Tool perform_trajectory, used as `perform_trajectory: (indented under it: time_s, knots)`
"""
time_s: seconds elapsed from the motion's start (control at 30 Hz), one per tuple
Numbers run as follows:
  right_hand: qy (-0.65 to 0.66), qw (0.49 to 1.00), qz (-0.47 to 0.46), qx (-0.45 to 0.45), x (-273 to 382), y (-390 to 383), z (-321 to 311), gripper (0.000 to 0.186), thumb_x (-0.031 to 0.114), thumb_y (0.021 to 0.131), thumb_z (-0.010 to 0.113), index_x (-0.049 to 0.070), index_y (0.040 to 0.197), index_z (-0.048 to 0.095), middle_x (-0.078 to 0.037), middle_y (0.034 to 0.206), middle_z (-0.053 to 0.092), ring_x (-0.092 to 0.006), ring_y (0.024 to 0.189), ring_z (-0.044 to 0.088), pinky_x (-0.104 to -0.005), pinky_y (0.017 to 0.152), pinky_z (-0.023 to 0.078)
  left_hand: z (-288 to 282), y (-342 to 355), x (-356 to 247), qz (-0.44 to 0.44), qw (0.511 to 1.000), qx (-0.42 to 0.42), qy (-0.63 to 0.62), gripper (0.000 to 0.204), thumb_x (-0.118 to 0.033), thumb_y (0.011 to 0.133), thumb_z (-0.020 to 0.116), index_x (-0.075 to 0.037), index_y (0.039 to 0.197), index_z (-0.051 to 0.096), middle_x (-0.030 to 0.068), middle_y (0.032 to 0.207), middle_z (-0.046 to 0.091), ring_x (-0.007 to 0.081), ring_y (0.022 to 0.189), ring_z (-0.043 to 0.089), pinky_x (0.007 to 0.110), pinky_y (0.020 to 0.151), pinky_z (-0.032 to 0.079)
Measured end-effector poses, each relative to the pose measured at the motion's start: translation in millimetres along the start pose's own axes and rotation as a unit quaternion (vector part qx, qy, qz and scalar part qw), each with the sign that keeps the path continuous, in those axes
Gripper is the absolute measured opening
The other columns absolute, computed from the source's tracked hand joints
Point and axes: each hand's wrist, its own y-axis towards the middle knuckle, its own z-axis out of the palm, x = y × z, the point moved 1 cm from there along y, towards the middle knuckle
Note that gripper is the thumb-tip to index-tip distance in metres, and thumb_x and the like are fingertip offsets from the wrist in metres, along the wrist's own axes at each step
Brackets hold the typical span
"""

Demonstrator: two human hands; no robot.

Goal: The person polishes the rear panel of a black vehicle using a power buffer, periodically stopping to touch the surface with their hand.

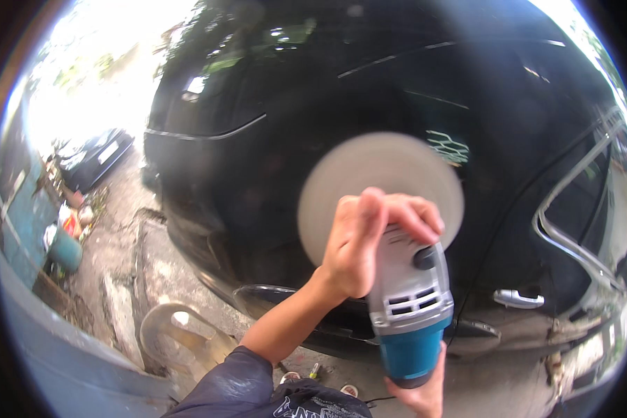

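Note:
A power polisher (409,306) with a grey head and teal body is held up against the side of a black car (272,153). Its round pale pad (380,184) looks blurred and lies flat on the dark panel. My left hand (369,240) grips the top of the grey head, fingers wrapped over it. My right hand (421,393) holds the teal rear end from below, only partly in view at the lower edge.
A chrome door handle (517,299) shows on the car at right. On the concrete ground at lower left stands a pale plastic chair (181,341). A teal barrel and clutter (63,240) sit far left; another dark car (94,157) is parked beyond.

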Motion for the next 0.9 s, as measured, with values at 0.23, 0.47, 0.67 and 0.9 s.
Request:
perform_trajectory:
  time_s: [0.23, 0.47, 0.67, 0.9]
  knots:
    - [-0.13, 0.982, 0.059, 0.127, -33, -12, 46, 0.103, 0.018, 0.059, 0.088, 0.004, 0.143, 0.031, -0.02, 0.122, 0.061, -0.0298, 0.113, 0.062, -0.0411, 0.099, 0.048, -71, -123, 0, 0.066, 0.988, -0.128, 0.058, 0.094, -0.065, 0.102, 0.019, 0.01, 0.076, 0.071, 0.0242, 0.081, 0.068, 0.0377, 0.089, 0.064, 0.045, 0.085, 0.051]
    - [-0.133, 0.98, -0.015, 0.145, -13, 10, 42, 0.107, 0.023, 0.064, 0.09, 0.008, 0.148, 0.026, -0.026, 0.121, 0.065, -0.0394, 0.109, 0.068, -0.0455, 0.093, 0.054, -75, -91, -14, 0.065, 0.984, -0.167, 0.027, 0.1, -0.065, 0.103, 0.007, 0.01, 0.073, 0.068, 0.0236, 0.083, 0.066, 0.0396, 0.091, 0.063, 0.048, 0.088, 0.048]
    - [-0.049, 0.993, -0.059, 0.085, 5, 16, 41, 0.106, 0.018, 0.067, 0.09, 0.003, 0.147, 0.022, -0.021, 0.122, 0.063, -0.0289, 0.112, 0.064, -0.0403, 0.098, 0.049, -52, -10, -27, 0.024, 0.997, -0.079, 0.009, 0.096, -0.066, 0.103, 0.017, 0.006, 0.071, 0.071, 0.0185, 0.087, 0.071, 0.0229, 0.079, 0.067, 0.032, 0.078, 0.053]
    - [0.015, 0.995, -0.058, 0.075, 6, 22, 64, 0.104, 0.011, 0.066, 0.09, 0.003, 0.146, 0.024, -0.016, 0.125, 0.056, -0.0235, 0.114, 0.059, -0.0379, 0.099, 0.047, -64, 3, -38, 0.012, 0.999, -0.051, -0.006, 0.097, -0.068, 0.101, 0.018, 0.007, 0.072, 0.071, 0.0184, 0.088, 0.071, 0.0231, 0.077, 0.067, 0.032, 0.076, 0.055]
